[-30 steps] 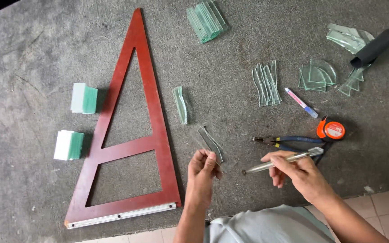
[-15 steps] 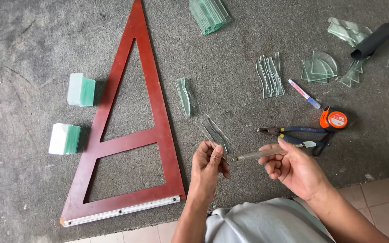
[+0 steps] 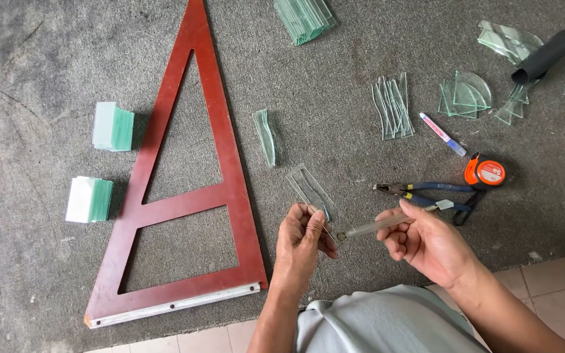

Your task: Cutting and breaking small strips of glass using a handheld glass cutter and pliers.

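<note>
My left hand (image 3: pixel 302 242) pinches the near end of a narrow clear glass strip (image 3: pixel 310 191) that lies on the grey carpeted surface (image 3: pixel 34 65). My right hand (image 3: pixel 423 245) grips a slim glass cutter (image 3: pixel 377 226), its tip pointing left toward the strip's near end, close to my left thumb. A large red wooden triangle frame (image 3: pixel 227 189) lies left of my hands. Another curved glass strip (image 3: pixel 265 136) rests just beyond.
Blue-handled pliers (image 3: pixel 426 193), an orange tape measure (image 3: pixel 484 172) and a marker pen (image 3: pixel 441 134) lie to the right. Stacks of cut glass sit at left (image 3: pixel 111 127) (image 3: pixel 88 199), top centre (image 3: pixel 303 18) and right (image 3: pixel 392 106) (image 3: pixel 465 97). A dark roll (image 3: pixel 544 55) lies at top right. Tiled floor (image 3: pixel 557 274) borders the carpet.
My right hand lifted the glass cutter off the carpet and brought its tip left toward my left hand. My left hand took hold of the strip's near end.
</note>
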